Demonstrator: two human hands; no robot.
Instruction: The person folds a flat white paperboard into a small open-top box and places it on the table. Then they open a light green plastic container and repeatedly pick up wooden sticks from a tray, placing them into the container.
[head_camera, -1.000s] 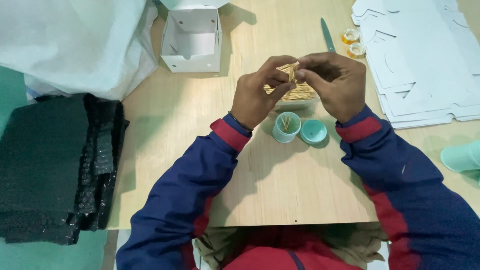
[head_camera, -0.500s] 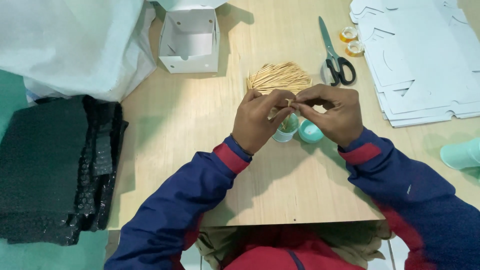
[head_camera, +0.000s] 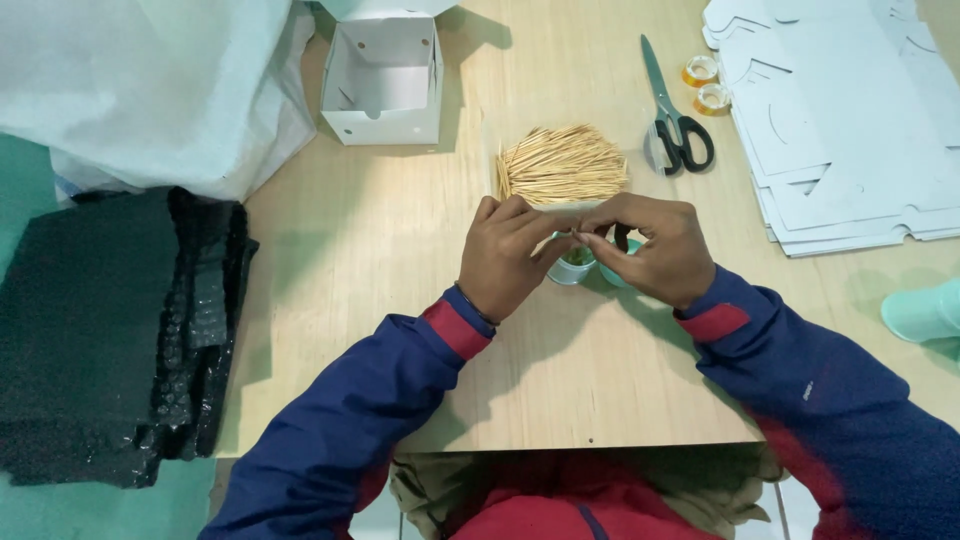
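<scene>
As we bent over the counter (head_camera: 400, 300), our left hand (head_camera: 508, 255) and right hand (head_camera: 655, 250) met fingertip to fingertip, both pinched shut on a few toothpicks (head_camera: 583, 234) over a small teal container (head_camera: 574, 264), just below the toothpick heap (head_camera: 562, 165); scissors (head_camera: 672, 112) lay nearby.

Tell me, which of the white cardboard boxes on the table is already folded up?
The small white box at the table's far edge, left of the scissors. It stands open-topped with walls raised, while the others lie as a flat stack of cut-outs on the right.
</scene>
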